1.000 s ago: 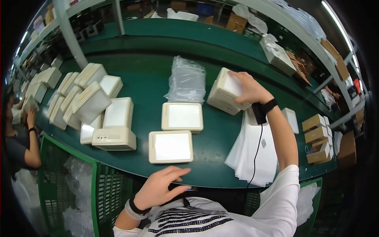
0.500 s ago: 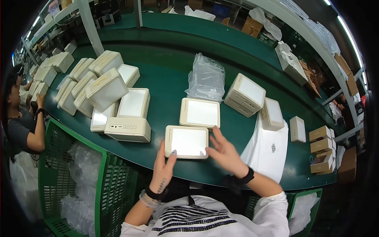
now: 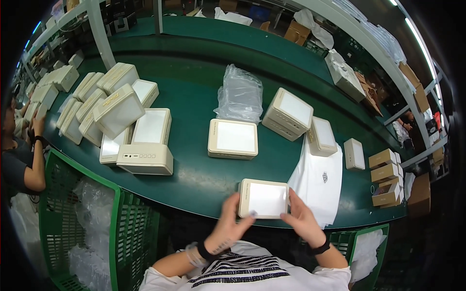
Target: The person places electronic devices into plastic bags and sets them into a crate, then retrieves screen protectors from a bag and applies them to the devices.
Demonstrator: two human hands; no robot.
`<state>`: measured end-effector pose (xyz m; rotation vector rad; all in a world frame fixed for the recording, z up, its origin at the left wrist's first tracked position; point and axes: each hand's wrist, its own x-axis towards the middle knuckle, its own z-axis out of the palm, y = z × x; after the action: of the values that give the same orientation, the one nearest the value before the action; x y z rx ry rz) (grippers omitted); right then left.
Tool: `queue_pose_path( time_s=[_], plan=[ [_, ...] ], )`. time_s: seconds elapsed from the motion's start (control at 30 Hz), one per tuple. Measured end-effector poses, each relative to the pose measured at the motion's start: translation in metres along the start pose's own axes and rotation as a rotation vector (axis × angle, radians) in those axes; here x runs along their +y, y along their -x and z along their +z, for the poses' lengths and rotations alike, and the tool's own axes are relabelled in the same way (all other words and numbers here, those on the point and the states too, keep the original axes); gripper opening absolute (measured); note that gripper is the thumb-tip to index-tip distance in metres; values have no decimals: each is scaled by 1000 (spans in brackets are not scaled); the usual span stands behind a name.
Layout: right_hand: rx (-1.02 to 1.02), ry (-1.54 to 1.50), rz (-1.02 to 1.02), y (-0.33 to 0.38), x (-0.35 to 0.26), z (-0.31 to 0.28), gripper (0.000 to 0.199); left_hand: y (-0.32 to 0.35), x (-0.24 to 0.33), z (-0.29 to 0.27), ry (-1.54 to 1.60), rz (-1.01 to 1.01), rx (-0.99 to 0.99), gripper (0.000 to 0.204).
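Between both hands, near the front edge of the table, is a cream box-shaped device (image 3: 263,199) with a glossy white panel facing up. My left hand (image 3: 229,224) grips its left side, thumb at the lower edge of the panel. On the opposite side, my right hand (image 3: 303,219) has its fingers along the edge and its thumb at the lower right corner. A similar cream device (image 3: 233,137) lies farther back, panel up. Behind that one is a pile of clear plastic bags (image 3: 240,94). A white cloth bag (image 3: 318,182) hangs over the front edge beside my right hand.
Several cream devices (image 3: 119,111) are heaped on the left. More devices (image 3: 290,114) stand at the right, near small tan boxes (image 3: 383,173). A green crate (image 3: 114,213) with plastic bags stands below the table's left front. A co-worker (image 3: 24,160) is at far left.
The device in my hands has moved right and nearer to me, away from the similar device behind it. My right hand has come against its right side. The view has shifted slightly.
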<state>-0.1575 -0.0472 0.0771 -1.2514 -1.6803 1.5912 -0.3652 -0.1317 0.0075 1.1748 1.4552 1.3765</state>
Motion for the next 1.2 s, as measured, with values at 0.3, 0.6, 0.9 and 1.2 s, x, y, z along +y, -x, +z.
queue_pose_path(
  time_s=[0.3,0.6,0.9,1.2],
  plan=[
    [-357,-270,302,-177,-29,-7,60,-145,8,-30,378,-106,147,59],
    [-139,36,30,-99,-28,-86,64,-150,42,28,91,-238,-390,58],
    [125,35,-21,-70,20,-81,72,-263,68,62,-1368,24,427,87],
    [181,100,-14,-44,32,-121,65,-282,70,42,-948,-181,208,91]
  ],
)
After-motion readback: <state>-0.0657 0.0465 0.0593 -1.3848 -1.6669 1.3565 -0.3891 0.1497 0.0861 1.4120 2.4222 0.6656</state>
